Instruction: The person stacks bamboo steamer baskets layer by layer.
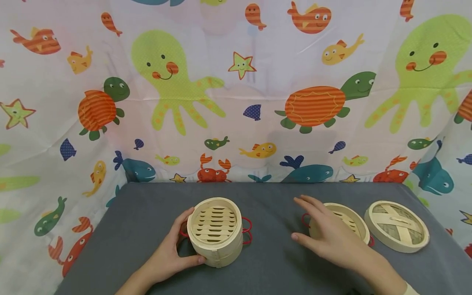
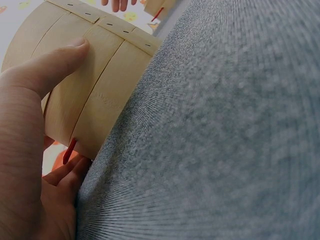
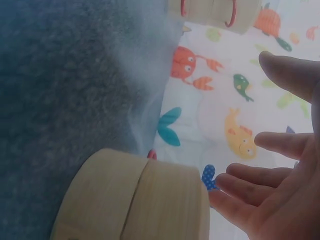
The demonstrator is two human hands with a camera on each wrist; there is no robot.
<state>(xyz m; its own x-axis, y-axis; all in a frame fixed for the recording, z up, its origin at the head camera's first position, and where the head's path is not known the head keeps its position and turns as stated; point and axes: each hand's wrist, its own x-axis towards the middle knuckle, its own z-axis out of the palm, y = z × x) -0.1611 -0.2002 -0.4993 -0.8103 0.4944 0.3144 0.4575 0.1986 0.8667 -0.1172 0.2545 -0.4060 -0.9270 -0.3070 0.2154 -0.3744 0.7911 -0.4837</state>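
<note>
On the grey tabletop stands a stack of small round bamboo steamer baskets (image 1: 215,224) with slatted bottoms and red loop handles. My left hand (image 1: 166,254) holds it around its left side, thumb at the front and fingers behind. The left wrist view shows the thumb (image 2: 62,62) pressed along the pale wooden wall. My right hand (image 1: 332,235) hovers over another steamer basket (image 1: 348,219), partly hiding it. Its fingers and thumb are spread apart with nothing between them. In the right wrist view, that basket (image 3: 167,200) sits below the hand.
A round woven steamer lid (image 1: 400,225) with cross strips lies beside the right basket. Behind and along the sides of the grey table (image 1: 158,205) hangs a white curtain (image 1: 221,123) printed with sea animals.
</note>
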